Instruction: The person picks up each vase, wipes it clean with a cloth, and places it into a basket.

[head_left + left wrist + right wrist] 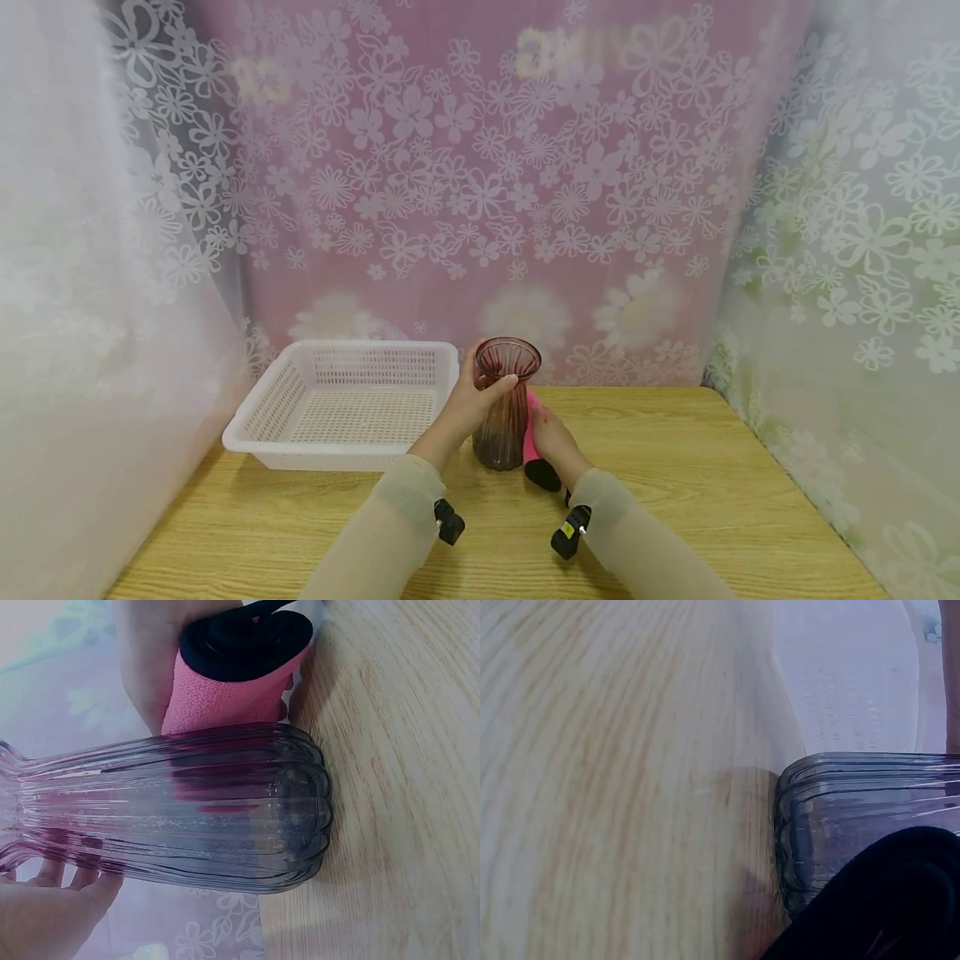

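Observation:
A ribbed glass vase [501, 437], reddish at the flared top and greyish at the base, stands upright on the table. My left hand [471, 400] grips it around the neck, thumb in front just below the rim. My right hand [558, 437] holds a rolled pink cloth [531, 440] with a black end, right at the vase's right side. In the left wrist view, the fuzzy pink cloth [225, 701] shows through the clear glass [225, 802]. The black end [885, 892] covers part of the vase base in the right wrist view; the right fingers are hidden there.
A white plastic basket [337, 455] with slotted walls stands left of the vase, close to my left hand. The wood-grain table [675, 500] reaches back to a pink floral curtain [480, 167]. Pale floral sheets [862, 292] hang on both sides.

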### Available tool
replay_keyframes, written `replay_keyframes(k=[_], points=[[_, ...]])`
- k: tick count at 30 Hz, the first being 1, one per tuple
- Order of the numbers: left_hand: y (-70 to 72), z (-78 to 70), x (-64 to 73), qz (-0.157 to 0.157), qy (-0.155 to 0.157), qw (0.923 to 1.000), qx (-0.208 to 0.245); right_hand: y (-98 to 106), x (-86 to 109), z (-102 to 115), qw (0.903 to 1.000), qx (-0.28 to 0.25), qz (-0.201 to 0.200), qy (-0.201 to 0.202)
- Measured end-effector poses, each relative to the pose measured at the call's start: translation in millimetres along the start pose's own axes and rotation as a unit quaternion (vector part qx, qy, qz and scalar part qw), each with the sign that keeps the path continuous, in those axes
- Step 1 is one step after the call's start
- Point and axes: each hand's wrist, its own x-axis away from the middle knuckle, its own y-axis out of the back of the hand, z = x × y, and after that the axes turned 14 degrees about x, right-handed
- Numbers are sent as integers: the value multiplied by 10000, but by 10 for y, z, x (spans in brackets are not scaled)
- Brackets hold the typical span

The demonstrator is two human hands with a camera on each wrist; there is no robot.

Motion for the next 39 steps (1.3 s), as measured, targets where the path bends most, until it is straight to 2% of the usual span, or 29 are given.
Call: replay_keyframes(k=[3, 4, 14, 22, 32, 39], points=[[0, -10, 0, 26, -35, 10000, -15, 29, 2, 7, 9999, -50, 94, -14], [-12, -54, 22, 57, -25, 10000, -1, 36, 0, 4, 9999, -74, 130, -30], [-15, -4, -4, 8, -84, 9999, 115, 173, 27, 18, 9967, -653, 371, -314], [-21, -15, 5, 9, -124, 9999, 112, 323, 61, 20, 9973, -611, 313, -279], [-12, 8, 10, -75, -41, 10000, 35, 614, 108, 80, 9932, -931, 472, -510], [-16, -2, 18, -49, -23, 10000, 20, 816, 122, 147, 9928, -1039, 408, -423]])
